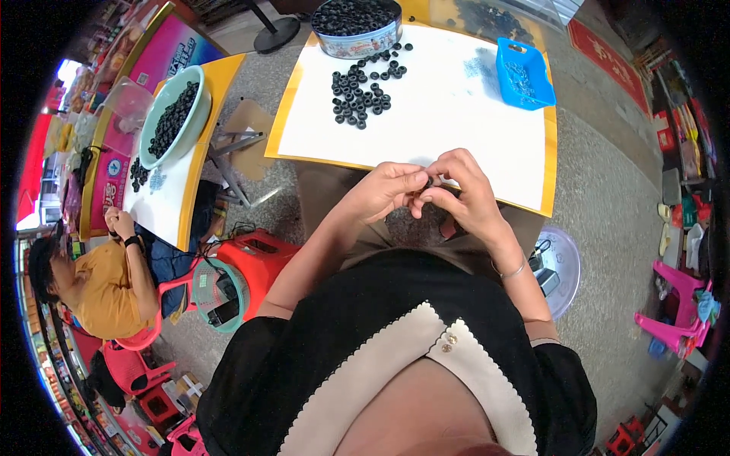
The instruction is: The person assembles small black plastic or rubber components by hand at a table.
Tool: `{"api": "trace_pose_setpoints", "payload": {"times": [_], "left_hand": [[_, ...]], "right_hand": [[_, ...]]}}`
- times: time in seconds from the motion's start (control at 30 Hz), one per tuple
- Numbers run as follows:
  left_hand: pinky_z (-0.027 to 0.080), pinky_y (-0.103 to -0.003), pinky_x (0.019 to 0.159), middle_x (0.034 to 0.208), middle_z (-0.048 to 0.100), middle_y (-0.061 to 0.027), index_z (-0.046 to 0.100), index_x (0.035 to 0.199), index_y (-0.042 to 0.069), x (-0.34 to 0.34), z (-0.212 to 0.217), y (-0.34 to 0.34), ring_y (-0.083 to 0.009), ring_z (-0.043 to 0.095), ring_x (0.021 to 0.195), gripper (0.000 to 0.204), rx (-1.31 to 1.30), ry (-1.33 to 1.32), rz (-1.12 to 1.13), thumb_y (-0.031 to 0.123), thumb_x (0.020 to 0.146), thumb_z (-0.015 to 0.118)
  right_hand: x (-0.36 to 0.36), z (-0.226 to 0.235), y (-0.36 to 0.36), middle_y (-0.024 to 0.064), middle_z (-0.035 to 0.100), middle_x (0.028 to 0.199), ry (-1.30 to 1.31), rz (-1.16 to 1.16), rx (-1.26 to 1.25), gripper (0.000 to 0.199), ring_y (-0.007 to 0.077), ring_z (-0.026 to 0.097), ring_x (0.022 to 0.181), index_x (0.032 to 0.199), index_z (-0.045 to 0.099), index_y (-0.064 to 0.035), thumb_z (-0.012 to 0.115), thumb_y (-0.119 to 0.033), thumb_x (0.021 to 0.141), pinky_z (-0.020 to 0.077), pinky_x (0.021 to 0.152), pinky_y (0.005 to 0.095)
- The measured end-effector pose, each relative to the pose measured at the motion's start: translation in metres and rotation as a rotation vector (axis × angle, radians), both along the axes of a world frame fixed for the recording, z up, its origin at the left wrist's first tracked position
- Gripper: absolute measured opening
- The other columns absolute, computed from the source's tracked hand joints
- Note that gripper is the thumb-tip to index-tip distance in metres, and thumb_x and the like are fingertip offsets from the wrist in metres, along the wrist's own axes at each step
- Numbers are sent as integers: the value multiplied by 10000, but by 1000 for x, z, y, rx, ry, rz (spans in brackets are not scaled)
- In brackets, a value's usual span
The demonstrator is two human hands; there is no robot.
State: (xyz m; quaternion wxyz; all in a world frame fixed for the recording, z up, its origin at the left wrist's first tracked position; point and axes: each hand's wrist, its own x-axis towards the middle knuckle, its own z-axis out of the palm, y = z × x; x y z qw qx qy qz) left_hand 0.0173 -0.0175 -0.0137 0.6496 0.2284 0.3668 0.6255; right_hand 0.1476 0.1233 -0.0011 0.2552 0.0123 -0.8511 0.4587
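Observation:
Close together at the near edge of the table, my left hand and my right hand both have their fingertips pinched on a small dark ring-shaped piece. Fingers cover most of it, so its details are hidden. Beyond them, loose black rings lie in a cluster on the white-covered tabletop. Behind that cluster stands a round printed tin filled with more black rings. A blue plastic basket with small clear or silvery bits inside sits at the table's far right.
At the left, another person in a yellow top sits by a second table bearing a pale green basin of black pieces. A red stool with a green mesh basket stands left of me. On the right floor is a translucent tub.

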Motion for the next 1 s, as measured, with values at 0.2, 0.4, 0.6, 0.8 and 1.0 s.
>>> {"api": "trace_pose_setpoints", "payload": {"times": [0.2,0.4,0.6,0.8,1.0], "left_hand": [[423,-189,508,783,556,-13,592,1002,-9,17,1,5,-61,485,580,235,-111,149,168,190,950,480],[338,-159,488,682,474,32,555,1051,3,24,-4,10,-39,414,549,248,-166,231,312,212,958,460],[366,-185,527,776,533,8,579,1039,7,20,7,11,-56,464,618,250,-142,228,312,223,942,498],[407,-205,596,822,549,-3,571,1095,4,16,-1,23,-65,479,658,289,-11,213,295,239,939,507],[428,-217,643,937,535,-52,528,1161,-49,-4,-11,19,-97,473,727,367,-121,297,262,251,960,464]], "right_hand": [[1,-5,-6,109,501,990,-57,-82,-118,279,248,501,930,1017,587,-30,673,-103,761,429,818,328],[-3,-9,-13,121,492,1022,-33,-60,-132,306,258,495,972,1071,580,-29,650,-80,778,427,835,341],[-6,-6,-7,115,513,1048,35,-93,-58,320,259,510,959,1079,589,-42,643,-53,763,442,812,343],[-11,-3,9,108,551,978,79,-189,99,256,235,538,897,1004,619,-33,629,-19,748,454,768,323],[-53,19,89,79,602,889,33,-425,45,234,147,562,755,1029,620,-22,621,-35,795,456,705,255]]}}
